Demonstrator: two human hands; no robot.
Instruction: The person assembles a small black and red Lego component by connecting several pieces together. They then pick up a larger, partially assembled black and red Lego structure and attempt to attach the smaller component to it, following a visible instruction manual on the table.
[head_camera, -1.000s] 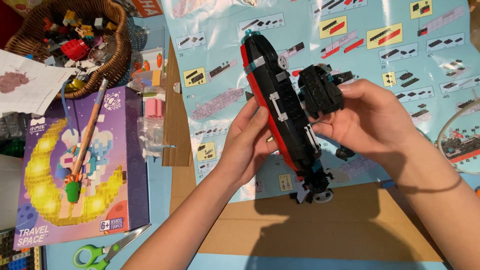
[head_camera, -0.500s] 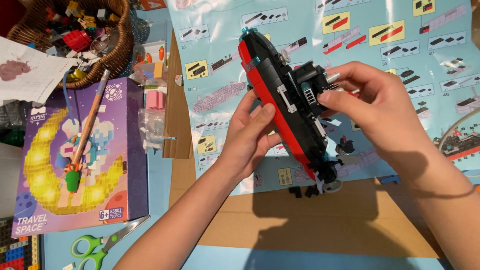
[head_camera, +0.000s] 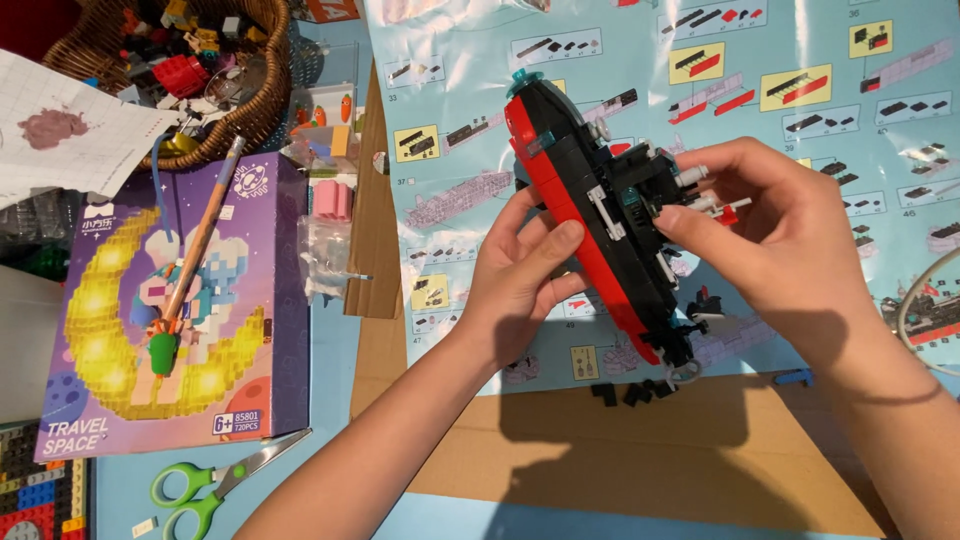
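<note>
A long red and black brick-built model (head_camera: 590, 240) is held up over a pale blue instruction sheet (head_camera: 800, 110). My left hand (head_camera: 520, 275) grips its red underside from the left, thumb across the hull. My right hand (head_camera: 780, 235) is closed on the black block (head_camera: 650, 185) on the model's upper side, fingertips pinching it where small white and red parts stick out. The model tilts, with a teal round tip at its top end and a grey ring at its bottom end. A few loose black bricks (head_camera: 630, 392) lie on the brown cardboard (head_camera: 640, 450) just below.
A purple toy box (head_camera: 160, 310) with a pencil on it lies at left, green-handled scissors (head_camera: 205, 485) below it. A wicker basket (head_camera: 180, 70) of mixed bricks sits top left beside a sheet of white paper (head_camera: 60, 130). Small plastic bags (head_camera: 325, 245) lie between box and sheet.
The model has been turned and shifted slightly. My right hand has moved from cupping the black block to pinching it against the model's side. My left hand has kept its grip.
</note>
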